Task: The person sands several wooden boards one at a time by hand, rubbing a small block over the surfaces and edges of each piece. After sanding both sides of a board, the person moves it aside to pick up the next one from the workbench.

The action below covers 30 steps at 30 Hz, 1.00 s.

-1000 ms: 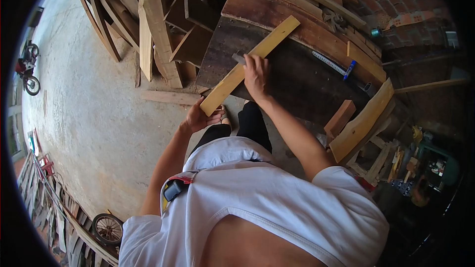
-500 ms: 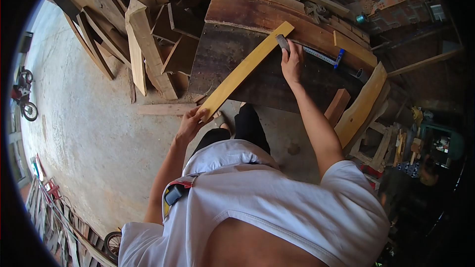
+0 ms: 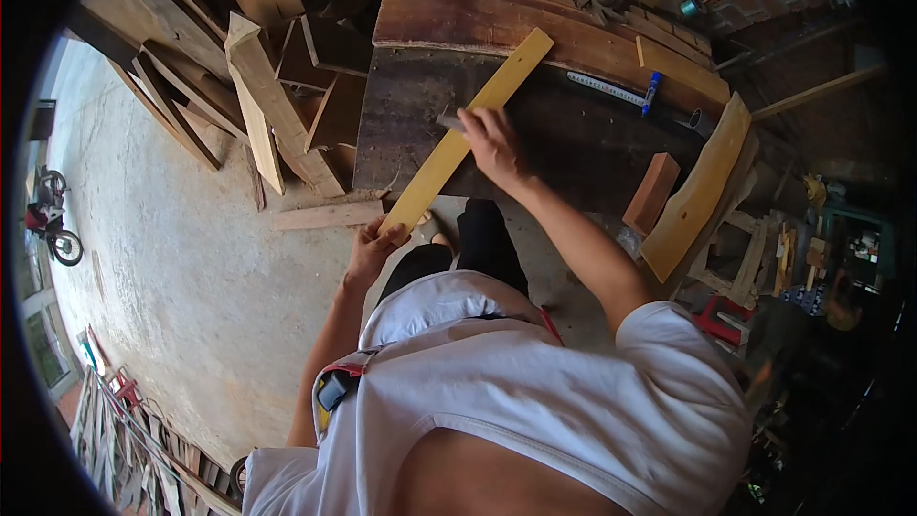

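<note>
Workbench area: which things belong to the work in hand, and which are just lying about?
In use: yellow wooden strip, left hand; grey block, right hand; workbench.

Apparently lying about: ruler; blue marker; reddish wood block; wavy-edged slab; motorbike.

Bench (image 3: pixel 592 167) ahead of me, boards (image 3: pixel 287 110) left of it.
I see the strip (image 3: pixel 430 177) across the bench, its near end past the near edge; right of it, the ruler (image 3: pixel 607 88), with the marker (image 3: pixel 651 94) by its right end. Further right, the block (image 3: pixel 652 193) sits just left of the slab (image 3: pixel 702 191). Near left, the plank (image 3: pixel 328 216) lies on the floor (image 3: pixel 191 277).
</note>
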{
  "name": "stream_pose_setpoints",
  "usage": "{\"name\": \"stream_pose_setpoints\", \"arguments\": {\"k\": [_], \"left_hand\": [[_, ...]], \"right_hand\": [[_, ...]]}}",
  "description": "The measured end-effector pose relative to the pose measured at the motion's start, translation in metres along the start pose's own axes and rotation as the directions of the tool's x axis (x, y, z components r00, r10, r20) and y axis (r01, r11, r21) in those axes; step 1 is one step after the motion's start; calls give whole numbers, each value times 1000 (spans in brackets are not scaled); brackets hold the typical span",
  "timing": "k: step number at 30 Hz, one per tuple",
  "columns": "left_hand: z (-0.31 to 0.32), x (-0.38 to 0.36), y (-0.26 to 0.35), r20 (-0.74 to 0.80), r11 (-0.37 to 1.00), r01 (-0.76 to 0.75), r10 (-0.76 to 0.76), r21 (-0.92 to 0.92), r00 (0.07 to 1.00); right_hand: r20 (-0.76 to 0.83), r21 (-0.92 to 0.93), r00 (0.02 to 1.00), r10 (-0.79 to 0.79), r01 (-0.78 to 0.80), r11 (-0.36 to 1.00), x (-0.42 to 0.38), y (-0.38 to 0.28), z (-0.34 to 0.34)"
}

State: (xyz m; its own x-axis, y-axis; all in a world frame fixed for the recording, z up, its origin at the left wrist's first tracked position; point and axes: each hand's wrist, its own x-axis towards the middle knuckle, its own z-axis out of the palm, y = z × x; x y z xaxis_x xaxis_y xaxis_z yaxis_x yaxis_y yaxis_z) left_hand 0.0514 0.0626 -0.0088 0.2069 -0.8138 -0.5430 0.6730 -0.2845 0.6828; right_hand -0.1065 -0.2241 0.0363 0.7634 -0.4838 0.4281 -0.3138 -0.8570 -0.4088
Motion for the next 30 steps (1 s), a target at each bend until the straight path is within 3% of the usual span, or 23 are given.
{"name": "stream_pose_setpoints", "arguments": {"k": [1,3,4,6,8,11,14,16,18,20,23,24,26,29,30], "left_hand": [[-1,0,0,4,1000,-10,10,10,1000],[-1,-3,0,2,1000,13,-13,13,1000],[1,-3,1,1,1000,23,-23,6,1000],[7,-5,3,-27,999,27,-28,-33,999],[14,-7,9,-45,998,33,-35,-47,998],[18,-8,9,-23,991,33,-37,-128,999],[19,-8,12,-48,990,57,-64,-128,997],[17,-8,12,-45,993,62,-67,-105,997],[16,-10,12,-43,995,67,-71,-75,997],[19,-10,13,-55,994,62,-67,-85,996],[17,-10,13,-35,992,76,-80,-98,996],[17,-9,13,-44,992,67,-72,-107,996],[16,-9,11,-58,992,89,-95,-87,994],[22,-10,14,-79,989,77,-87,-125,993],[22,-7,16,-85,989,72,-83,-127,993]], "right_hand": [[-96,-43,978,184,-189,981,26,34,-11],[-330,-163,918,220,-284,945,54,115,-13],[-293,-246,920,259,-334,910,63,127,-19],[-303,-197,908,289,-357,913,56,99,-9],[-181,-35,954,240,-250,968,24,27,6],[110,205,994,22,-45,978,-38,-77,24],[160,187,948,-277,246,951,-46,-71,24],[116,148,988,-106,88,985,-10,-18,8],[-102,-35,988,117,-121,992,36,61,-3],[-275,-176,938,211,-265,948,69,136,-16],[-353,-212,880,318,-407,889,74,124,-7],[-401,-178,875,273,-366,913,59,94,6],[-165,-7,951,262,-267,964,16,17,16],[171,156,979,-108,81,984,-36,-48,20],[172,161,978,-115,87,983,-28,-37,18]]}}
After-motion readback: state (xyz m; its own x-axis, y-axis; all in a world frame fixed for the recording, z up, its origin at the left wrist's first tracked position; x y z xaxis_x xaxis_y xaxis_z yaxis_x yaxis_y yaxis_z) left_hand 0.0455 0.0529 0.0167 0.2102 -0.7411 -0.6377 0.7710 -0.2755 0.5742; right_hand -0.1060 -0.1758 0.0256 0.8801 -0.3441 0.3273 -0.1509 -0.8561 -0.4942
